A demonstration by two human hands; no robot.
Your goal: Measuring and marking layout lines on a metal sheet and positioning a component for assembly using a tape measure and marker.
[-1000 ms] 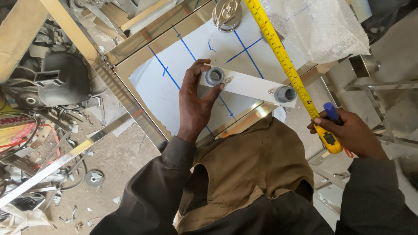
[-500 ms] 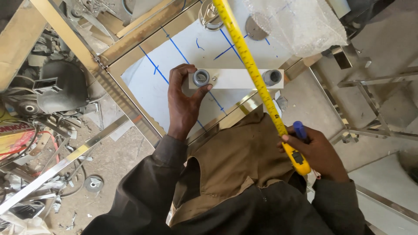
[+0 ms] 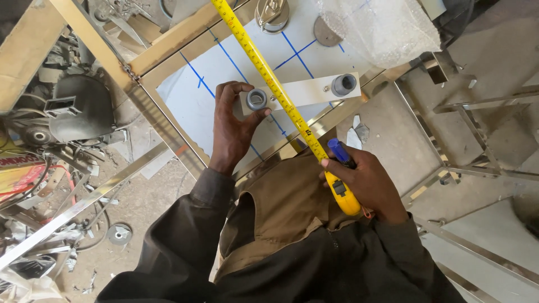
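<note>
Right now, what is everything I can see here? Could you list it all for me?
white panel: one, white with blue drawn lines, on the framed bench top
white bar: one, lying on the panel, a grey ring fitting at each end
grey ring fitting: two, grey, one under the left fingers, one at the bar's far end
tape measure: one, yellow, blade stretched across panel and bar, case in the right hand
blue marker: one, blue, held with the tape case
bubble wrap: one sheet, clear, panel's top right
metal strips: several, shiny, on the floor at left
left hand: pinching the near fitting
right hand: gripping the tape case
</note>
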